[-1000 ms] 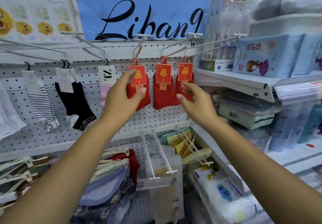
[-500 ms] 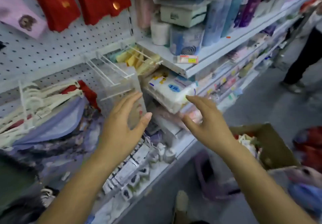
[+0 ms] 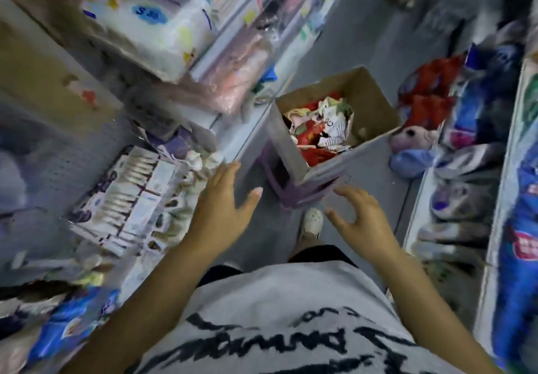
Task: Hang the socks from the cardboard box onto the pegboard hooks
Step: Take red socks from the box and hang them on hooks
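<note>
The open brown cardboard box [image 3: 375, 100] stands on a low purple plastic stool [image 3: 302, 194] on the grey floor [image 3: 378, 178] of a shop aisle, ahead of the person and slightly to the right. Inside it lies a loose heap of socks [image 3: 317, 129], red, white and striped, some with paper tags.

Both bare hands hang in the air in front of the box, near it but apart from it. The left hand [image 3: 224, 213] has its fingers [image 3: 230, 171] spread and nearly straight, holding nothing. The right hand [image 3: 361, 219] is also empty, its fingers [image 3: 346, 191] loosely curved and apart.

Below the hands show a pale T-shirt with black lettering [image 3: 291, 301] and one white perforated shoe [image 3: 312, 222] just beside the stool. Shelves of blurred goods line both sides; a pink plush toy [image 3: 407, 138] lies right of the box.
</note>
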